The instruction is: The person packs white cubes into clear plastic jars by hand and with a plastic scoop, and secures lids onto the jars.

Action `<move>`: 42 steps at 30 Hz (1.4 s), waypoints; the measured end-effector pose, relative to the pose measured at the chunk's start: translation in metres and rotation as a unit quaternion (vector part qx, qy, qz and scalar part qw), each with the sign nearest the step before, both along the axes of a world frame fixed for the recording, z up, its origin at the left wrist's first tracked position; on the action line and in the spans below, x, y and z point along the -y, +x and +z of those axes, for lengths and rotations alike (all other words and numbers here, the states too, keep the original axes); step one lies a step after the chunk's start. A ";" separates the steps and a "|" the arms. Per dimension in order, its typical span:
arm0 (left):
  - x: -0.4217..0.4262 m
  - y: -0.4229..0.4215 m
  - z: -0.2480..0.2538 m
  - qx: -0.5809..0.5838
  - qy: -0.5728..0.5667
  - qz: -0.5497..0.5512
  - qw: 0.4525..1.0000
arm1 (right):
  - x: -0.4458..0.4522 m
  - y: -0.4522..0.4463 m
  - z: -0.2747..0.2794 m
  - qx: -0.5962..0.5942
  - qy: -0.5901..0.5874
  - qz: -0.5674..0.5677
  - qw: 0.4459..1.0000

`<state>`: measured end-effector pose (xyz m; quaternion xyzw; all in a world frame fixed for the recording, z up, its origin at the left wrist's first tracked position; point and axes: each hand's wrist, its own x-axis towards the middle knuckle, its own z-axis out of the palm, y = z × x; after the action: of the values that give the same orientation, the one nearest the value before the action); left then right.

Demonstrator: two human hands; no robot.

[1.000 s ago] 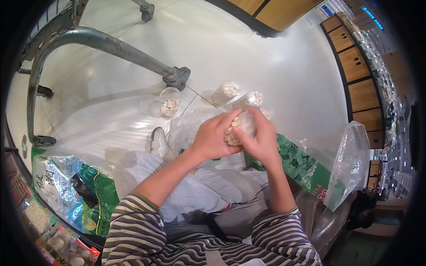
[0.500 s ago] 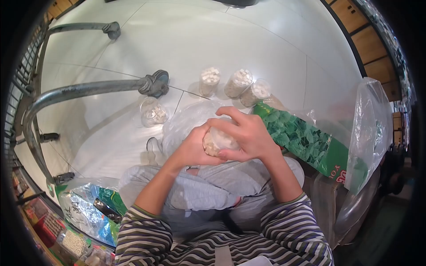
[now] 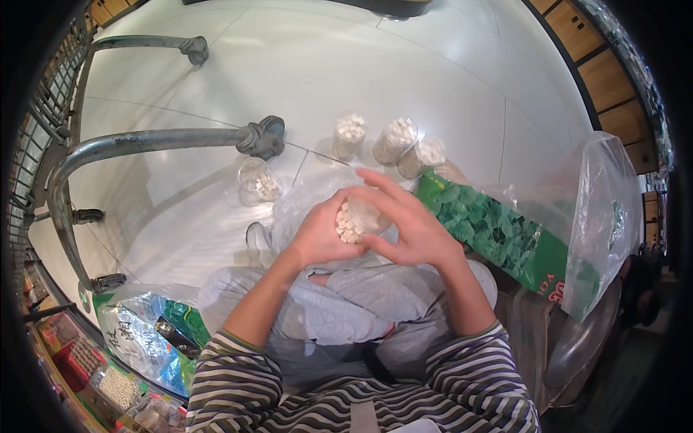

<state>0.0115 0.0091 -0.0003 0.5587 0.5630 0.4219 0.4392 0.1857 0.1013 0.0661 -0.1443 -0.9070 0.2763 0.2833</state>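
A clear plastic jar point(image 3: 349, 225) with small white cubes in it lies tilted between my hands above my lap. My left hand point(image 3: 323, 227) is closed round its left side. My right hand point(image 3: 411, 220) arches over its other end, thumb and fingers on either side of the clear, round end point(image 3: 369, 216). Whether that end is a lid is hard to make out. Beyond my hands, a similar jar point(image 3: 258, 184) stands on the floor at the left. Three more jars of white cubes, including one point(image 3: 349, 137) at the left of the group, stand farther off.
A metal cart frame point(image 3: 166, 138) on casters reaches in from the left. At the right lies a green leaf-printed bag point(image 3: 491, 224) with clear plastic point(image 3: 606, 209) beside it. Packaged goods point(image 3: 144, 339) are at lower left. Wooden drawers point(image 3: 603, 79) line the right edge.
The jar has turned in my hands, so its cubes show more clearly. My right hand's fingers have loosened and straightened somewhat. The whole view has shifted slightly.
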 end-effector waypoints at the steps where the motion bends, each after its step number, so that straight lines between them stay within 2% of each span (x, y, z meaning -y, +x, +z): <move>1: 0.000 0.001 0.001 -0.041 0.017 0.011 0.999 | 0.006 0.001 0.004 0.024 -0.043 -0.052 0.997; 2: 0.001 0.002 -0.001 -0.038 0.013 0.011 0.999 | 0.007 0.001 0.005 0.026 -0.046 -0.052 0.997; 4: 0.001 0.002 -0.005 -0.072 0.022 0.002 0.997 | 0.007 -0.002 0.005 0.283 -0.122 -0.117 0.944; 5: 0.002 0.000 -0.005 -0.071 0.018 0.004 0.997 | 0.006 0.000 0.005 0.285 -0.125 -0.114 0.944; 7: 0.002 -0.005 0.001 0.016 -0.008 -0.057 0.998 | -0.001 0.007 0.005 0.140 -0.113 -0.017 0.983; 8: 0.003 -0.006 0.002 0.017 -0.011 -0.051 0.999 | -0.006 0.009 0.004 0.141 -0.115 -0.011 0.983; 10: 0.004 -0.006 0.002 0.130 0.035 -0.086 0.987 | -0.015 0.010 0.003 -0.040 -0.064 0.043 0.996; 11: 0.006 -0.006 0.002 0.132 0.034 -0.082 0.987 | -0.014 0.011 0.002 -0.038 -0.066 0.047 0.996; 14: 0.009 -0.007 0.004 0.162 0.058 -0.103 0.980 | -0.010 0.013 -0.003 -0.116 -0.303 -0.035 0.945; 15: 0.010 -0.007 0.008 0.132 0.058 -0.091 0.985 | -0.012 0.011 -0.011 -0.152 -0.342 -0.033 0.927; 16: 0.011 -0.009 0.013 0.103 0.056 -0.081 0.990 | -0.015 0.008 -0.018 -0.151 -0.346 -0.032 0.926; 17: 0.012 -0.012 0.015 0.105 0.052 -0.080 0.990 | -0.020 0.006 -0.024 -0.163 -0.404 -0.056 0.898; 19: 0.015 -0.023 0.020 0.072 0.009 -0.010 0.997 | -0.029 0.001 -0.037 -0.160 -0.500 -0.102 0.845; 20: 0.017 -0.028 0.023 0.075 0.004 -0.013 0.997 | -0.030 -0.004 -0.049 -0.159 -0.504 -0.106 0.842; 22: 0.017 -0.042 0.030 0.052 0.070 0.128 0.988 | -0.036 -0.025 -0.070 -0.040 -0.556 -0.135 0.819; 23: 0.018 -0.050 0.031 0.053 0.073 0.130 0.987 | -0.039 -0.040 -0.078 -0.039 -0.554 -0.134 0.821; 25: 0.022 -0.063 0.031 0.053 0.139 0.231 0.961 | -0.039 -0.078 -0.091 -0.029 -0.704 -0.113 0.700; 26: 0.023 -0.067 0.032 0.054 0.141 0.235 0.960 | -0.043 -0.096 -0.099 -0.027 -0.703 -0.111 0.702; 28: 0.025 -0.075 0.033 0.112 0.149 0.272 0.944 | -0.053 -0.130 -0.123 -0.043 -0.765 -0.139 0.627; 29: 0.026 -0.080 0.034 0.111 0.151 0.273 0.944 | -0.057 -0.143 -0.137 -0.043 -0.765 -0.138 0.628; 31: 0.026 -0.084 0.032 0.104 0.149 0.263 0.948 | -0.068 -0.160 -0.169 -0.105 -0.832 -0.139 0.526; 32: 0.026 -0.083 0.030 0.105 0.145 0.259 0.949 | -0.075 -0.159 -0.194 -0.100 -0.831 -0.145 0.527; 33: 0.026 -0.082 0.029 0.114 0.144 0.262 0.948 | -0.073 -0.156 -0.196 -0.107 -0.826 -0.109 0.542; 35: 0.025 -0.080 0.030 0.110 0.172 0.244 0.948 | -0.070 -0.128 -0.194 -0.060 -0.760 -0.087 0.642; 37: 0.027 -0.077 0.036 0.101 0.167 0.245 0.950 | -0.046 -0.092 -0.129 0.078 -0.605 -0.115 0.784; 39: 0.029 -0.076 0.041 0.063 0.168 0.239 0.954 | -0.050 -0.050 -0.118 0.217 -0.371 -0.074 0.900; 40: 0.028 -0.075 0.041 0.065 0.168 0.241 0.954 | -0.048 -0.032 -0.110 0.219 -0.370 -0.073 0.900; 41: 0.028 -0.074 0.040 0.060 0.165 0.241 0.955 | -0.043 -0.016 -0.100 0.319 -0.211 -0.086 0.920; 42: 0.027 -0.073 0.040 0.053 0.163 0.240 0.956 | -0.037 -0.005 -0.095 0.405 -0.045 -0.096 0.908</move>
<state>-0.0615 -0.0179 0.0401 0.4482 0.5797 0.6300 0.2572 0.1808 0.1381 -0.0284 -0.3423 -0.9123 0.2059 -0.0899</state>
